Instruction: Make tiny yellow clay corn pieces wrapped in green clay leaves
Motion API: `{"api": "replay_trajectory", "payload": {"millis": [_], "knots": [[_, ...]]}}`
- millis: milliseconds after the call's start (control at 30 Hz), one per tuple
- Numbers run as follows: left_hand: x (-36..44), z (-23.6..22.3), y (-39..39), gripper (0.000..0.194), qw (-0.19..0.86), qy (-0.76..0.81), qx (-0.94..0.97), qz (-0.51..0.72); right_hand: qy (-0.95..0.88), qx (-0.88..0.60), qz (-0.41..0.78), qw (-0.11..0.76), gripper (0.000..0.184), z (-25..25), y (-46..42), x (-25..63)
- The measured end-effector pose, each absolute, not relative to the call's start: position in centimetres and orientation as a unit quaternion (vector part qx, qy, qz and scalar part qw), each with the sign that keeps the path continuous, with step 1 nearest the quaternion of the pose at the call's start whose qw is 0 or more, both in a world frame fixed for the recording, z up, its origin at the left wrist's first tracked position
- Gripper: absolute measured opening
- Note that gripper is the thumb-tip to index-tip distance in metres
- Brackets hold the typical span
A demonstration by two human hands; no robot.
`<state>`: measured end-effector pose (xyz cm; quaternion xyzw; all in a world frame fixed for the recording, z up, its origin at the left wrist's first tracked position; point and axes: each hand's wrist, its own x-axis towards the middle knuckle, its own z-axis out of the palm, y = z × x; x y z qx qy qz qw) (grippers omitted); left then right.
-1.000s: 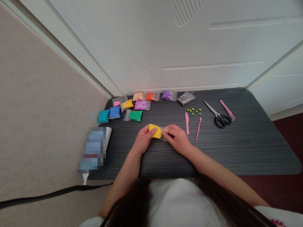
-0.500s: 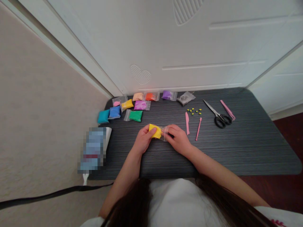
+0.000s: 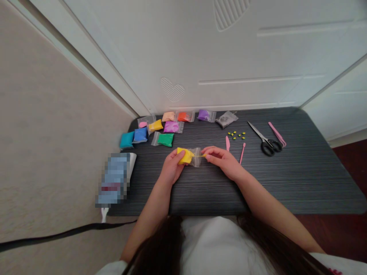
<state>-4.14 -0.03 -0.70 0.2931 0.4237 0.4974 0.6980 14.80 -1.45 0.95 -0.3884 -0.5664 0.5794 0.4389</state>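
My left hand point(image 3: 171, 169) grips a small clear bag of yellow clay point(image 3: 186, 156) just above the dark table point(image 3: 301, 179). My right hand point(image 3: 222, 158) pinches a thin strand of yellow clay point(image 3: 200, 155) that stretches out of the bag's open end. Both hands are closed on what they hold, near the middle of the table in front of my body.
Several bags of coloured clay point(image 3: 165, 139) lie at the back left. A grey bag point(image 3: 226, 119), tiny yellow-green bits point(image 3: 236, 135), pink tools point(image 3: 242, 152), black scissors point(image 3: 265, 140) and pink tweezers point(image 3: 276, 133) lie to the right. A blurred object point(image 3: 114, 178) sits at the left edge.
My right hand has drawn away from the bag to the right, pulling a thin yellow strand of clay out of it. The left hand keeps its hold on the bag.
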Motion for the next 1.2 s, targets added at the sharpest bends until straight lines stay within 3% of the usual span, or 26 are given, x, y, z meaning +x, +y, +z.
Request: {"api": "replay_trajectory", "payload": {"millis": [200,567,1200], "knots": [[-4.3,-0.8,0.1,0.017,0.706,0.411,0.270,0.509,-0.509,-0.382,0.634,0.439,0.017,0.9,-1.7,14.7],[-3.9,-0.9,-0.1,0.012,0.692,0.418,0.313,0.499,-0.704,-0.423,0.373,0.433,0.019,0.8,-2.1,14.0],[-3.7,-1.2,-0.5,0.015,0.657,0.449,0.427,0.430,-0.741,-0.470,0.272,0.396,0.012,-0.4,-2.2,13.3]]}}
